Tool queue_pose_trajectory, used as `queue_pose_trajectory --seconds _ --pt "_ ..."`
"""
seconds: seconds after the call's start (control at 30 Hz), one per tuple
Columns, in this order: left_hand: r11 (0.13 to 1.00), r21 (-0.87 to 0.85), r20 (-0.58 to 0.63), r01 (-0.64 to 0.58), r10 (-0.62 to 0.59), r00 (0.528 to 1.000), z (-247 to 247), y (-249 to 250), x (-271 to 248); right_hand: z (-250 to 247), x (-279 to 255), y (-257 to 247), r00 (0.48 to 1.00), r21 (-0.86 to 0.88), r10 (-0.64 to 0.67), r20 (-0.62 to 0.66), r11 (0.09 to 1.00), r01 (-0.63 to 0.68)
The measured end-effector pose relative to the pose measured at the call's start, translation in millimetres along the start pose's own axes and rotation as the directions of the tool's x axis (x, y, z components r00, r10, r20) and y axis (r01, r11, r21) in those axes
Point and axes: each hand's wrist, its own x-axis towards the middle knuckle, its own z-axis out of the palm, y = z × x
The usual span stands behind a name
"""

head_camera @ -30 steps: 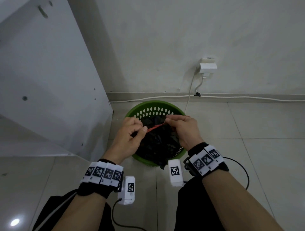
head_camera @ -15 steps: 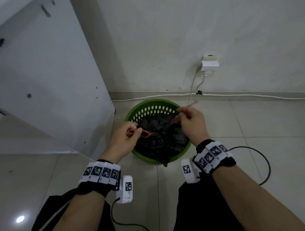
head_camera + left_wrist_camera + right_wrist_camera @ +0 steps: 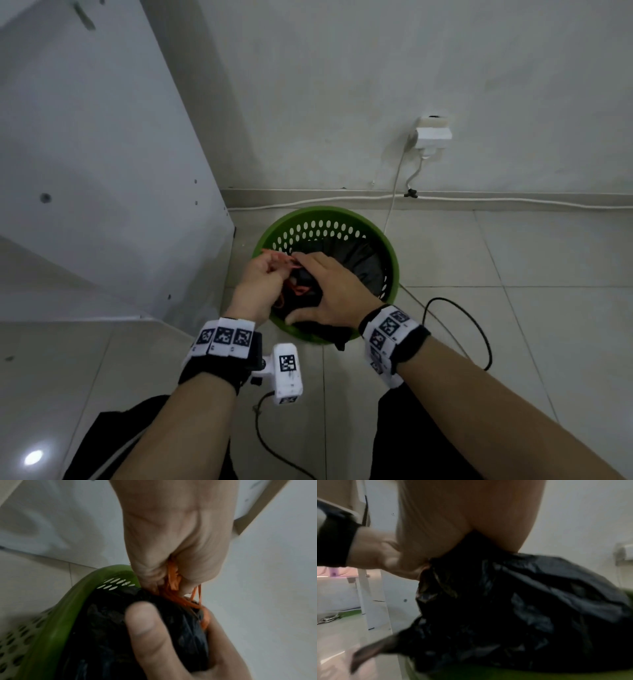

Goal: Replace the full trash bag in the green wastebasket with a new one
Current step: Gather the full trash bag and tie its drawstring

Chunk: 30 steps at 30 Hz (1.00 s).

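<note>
A green perforated wastebasket (image 3: 392, 260) stands on the tiled floor by the wall, with a full black trash bag (image 3: 366, 260) in it. My left hand (image 3: 265, 277) is closed in a fist round the bunched orange drawstring (image 3: 173, 580) at the bag's gathered top. My right hand (image 3: 330, 291) lies over the bag's neck, and its thumb (image 3: 150, 635) and fingers curl round the black plastic (image 3: 522, 608). In the right wrist view the bag bulges above the green rim (image 3: 488, 673). The fingertips of both hands are hidden.
A white cabinet panel (image 3: 102, 171) stands close on the basket's left. A wall socket with a plug (image 3: 432, 133) sits above it, and a white cable (image 3: 513, 201) runs along the skirting. A black cable (image 3: 481, 325) loops on the floor to the right.
The hands were apart, each pulling an end of the drawstring. Now they meet at the bag's top: the left holds the bunched string and the right has come down round the neck.
</note>
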Motion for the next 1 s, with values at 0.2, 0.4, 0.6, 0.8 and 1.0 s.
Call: queue_pose_trajectory --seconds 0.2,0.4,0.6,0.8,1.0 --pt "0.998 0.061 -0.187 0.031 -0.019 0.982 -34.1 -22.8 3.5 -12.4 19.5 1.9 0.953 0.299 0.183 -0.242 0.948 -0.106" --pt "0.934 0.059 -0.088 0.352 -0.346 0.934 -27.3 -78.0 0.9 -19.6 39.1 -6.7 0.849 0.5 0.452 -0.275 0.821 -0.276" --pt "0.91 -0.249 -0.116 0.331 -0.368 0.923 -22.4 -79.5 -4.3 -71.9 57.2 -10.1 0.722 0.61 0.547 -0.423 0.761 -0.219" --pt "0.906 -0.179 -0.114 0.384 -0.406 0.907 -16.6 -68.4 -9.5 -167.2 52.9 -54.8 0.723 0.482 0.314 -0.616 0.875 0.031" --pt "0.836 0.247 -0.149 0.49 -0.467 0.871 -33.1 -2.6 -69.1 -244.0 23.7 -118.3 0.767 0.44 0.277 -0.579 0.898 0.008"
